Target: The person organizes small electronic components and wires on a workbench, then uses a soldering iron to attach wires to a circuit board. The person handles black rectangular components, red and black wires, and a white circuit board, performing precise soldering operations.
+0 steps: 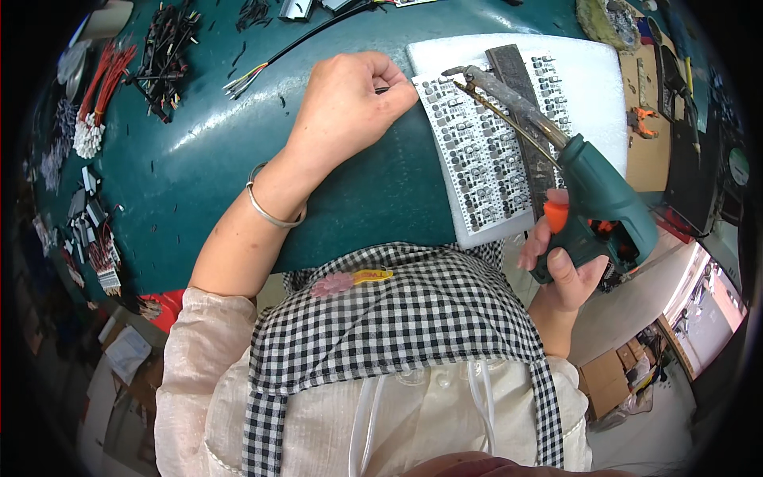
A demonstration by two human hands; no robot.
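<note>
My right hand (566, 274) grips a green soldering gun (600, 187) with an orange trigger. A thin brass feed tube runs beside its barrel. The gun's tip reaches left over a white circuit board panel (474, 151) crowded with small dark components. At the panel's upper left edge is my left hand (355, 99), its fingers pinched together. A bit of something dark shows between them, too small to name. Across the panel lies a long dark bar (520, 119), and beneath is a white foam pad (596, 71).
The green tabletop (373, 191) carries a black cable (314, 38) with bared coloured wires. On the left are red wires (103, 87) with white connectors, a tangle of black leads (165, 60) and small metal-looking parts (89, 207). Orange-handled tool (642, 121) at right.
</note>
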